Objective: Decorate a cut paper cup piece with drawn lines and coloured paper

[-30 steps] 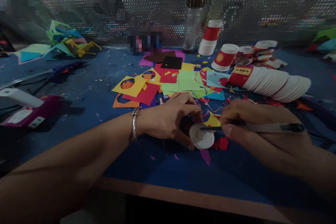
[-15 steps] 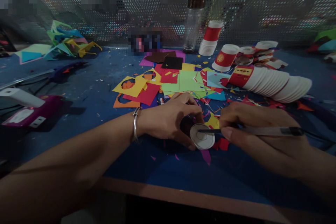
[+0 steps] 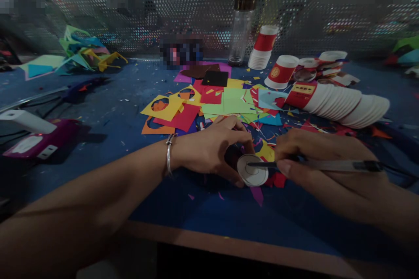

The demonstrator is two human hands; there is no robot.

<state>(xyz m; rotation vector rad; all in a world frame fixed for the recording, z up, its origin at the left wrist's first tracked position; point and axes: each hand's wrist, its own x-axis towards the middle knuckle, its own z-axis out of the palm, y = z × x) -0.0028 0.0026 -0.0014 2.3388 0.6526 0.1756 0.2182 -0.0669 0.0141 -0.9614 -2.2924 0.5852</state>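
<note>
My left hand (image 3: 218, 150) is wrapped round a paper cup (image 3: 258, 176) lying on its side, its white bottom turned toward me. Drawn lines curve on that round bottom. Between the fingers and thumb of my right hand (image 3: 327, 178) is a pen (image 3: 340, 165), its dark tip touching the cup's bottom near the middle. Most of the cup's wall is hidden behind my left fingers. Yellow paper scraps (image 3: 266, 152) and red paper scraps (image 3: 278, 180) lie just beside the cup.
Coloured paper sheets (image 3: 238, 100), some with round holes, spread beyond my hands. A stack of paper cups (image 3: 343, 102) lies at the right, with an upright cup stack (image 3: 263, 48) and a glass bottle (image 3: 240, 30) behind. A purple power strip (image 3: 55, 139) sits at the left.
The pen and my right hand have shifted very slightly to the right. My left hand and the cup stay where they were.
</note>
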